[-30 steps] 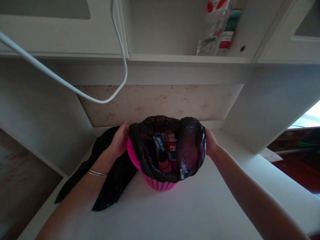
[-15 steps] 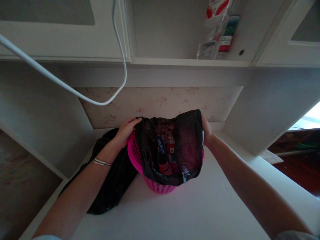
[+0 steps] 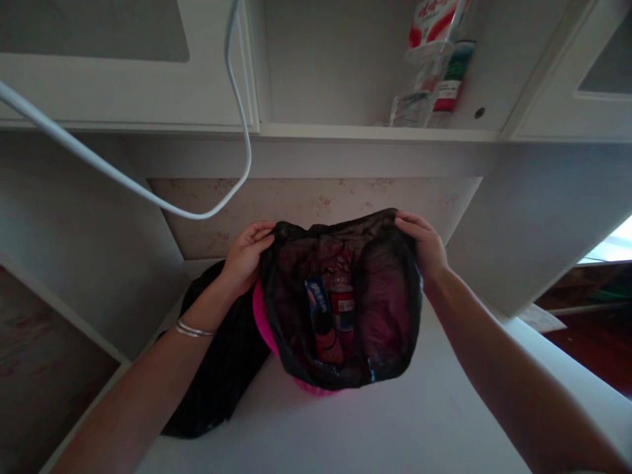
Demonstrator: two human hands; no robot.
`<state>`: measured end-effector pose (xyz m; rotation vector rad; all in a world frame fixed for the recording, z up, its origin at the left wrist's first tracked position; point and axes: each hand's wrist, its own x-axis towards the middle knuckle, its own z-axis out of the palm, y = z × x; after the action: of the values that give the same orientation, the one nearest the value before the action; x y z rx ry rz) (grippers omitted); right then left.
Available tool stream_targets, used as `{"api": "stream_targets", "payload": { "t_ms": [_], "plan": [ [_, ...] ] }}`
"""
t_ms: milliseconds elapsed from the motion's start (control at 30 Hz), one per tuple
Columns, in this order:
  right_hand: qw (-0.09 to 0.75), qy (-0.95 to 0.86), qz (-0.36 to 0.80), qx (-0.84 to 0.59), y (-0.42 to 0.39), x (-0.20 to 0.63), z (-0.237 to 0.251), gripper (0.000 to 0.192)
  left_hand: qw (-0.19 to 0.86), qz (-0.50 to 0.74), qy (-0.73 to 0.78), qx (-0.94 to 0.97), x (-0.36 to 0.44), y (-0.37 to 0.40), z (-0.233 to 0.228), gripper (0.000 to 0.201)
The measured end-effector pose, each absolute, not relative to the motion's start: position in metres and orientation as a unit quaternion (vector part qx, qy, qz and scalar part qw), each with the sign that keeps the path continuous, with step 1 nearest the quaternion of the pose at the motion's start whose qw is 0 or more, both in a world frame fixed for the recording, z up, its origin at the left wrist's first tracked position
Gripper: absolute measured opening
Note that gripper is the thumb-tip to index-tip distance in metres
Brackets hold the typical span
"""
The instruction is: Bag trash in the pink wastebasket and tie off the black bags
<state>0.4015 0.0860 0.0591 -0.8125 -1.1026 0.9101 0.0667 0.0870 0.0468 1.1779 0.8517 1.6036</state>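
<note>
A thin black plastic bag (image 3: pixel 385 296) lines a pink plastic basket (image 3: pixel 264 322), its mouth spread wide. My left hand (image 3: pixel 247 253) pinches the bag's rim at the back left. At the back right, my right hand (image 3: pixel 423 243) grips the opposite part of the rim. Inside the bag lie a plastic bottle with a red label (image 3: pixel 342 304), a blue packet (image 3: pixel 317 294) and a reddish bottle with a black cap (image 3: pixel 328 343). Most of the basket is hidden beneath the bag.
A second black bag (image 3: pixel 212 375) lies on the white surface (image 3: pixel 385 434) left of the basket. A white cable (image 3: pixel 197 214) hangs in front. Above, an open shelf (image 3: pixel 336 131) holds clear containers (image 3: pixel 415 99) and a green-and-red can (image 3: pixel 451 79). Side panels flank the space.
Both hands have lifted the bag's rim up and apart. The bag's mouth is wider and now covers more of the basket. My right hand has moved outward.
</note>
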Motion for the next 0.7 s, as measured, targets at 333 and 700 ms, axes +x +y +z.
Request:
{"api": "stream_targets", "payload": {
  "t_ms": [333,700],
  "plan": [
    [0.632,-0.473,0.415,-0.453,0.026,0.497,-0.014,0.038,0.253,0.646,0.452,0.560,-0.040,0.009,0.004,0.005],
    [0.409,-0.777,0.195,-0.436,0.006,0.471,0.000,0.037,0.041,0.407,0.433,0.803,-0.031,0.006,0.007,0.028]
  ]
}}
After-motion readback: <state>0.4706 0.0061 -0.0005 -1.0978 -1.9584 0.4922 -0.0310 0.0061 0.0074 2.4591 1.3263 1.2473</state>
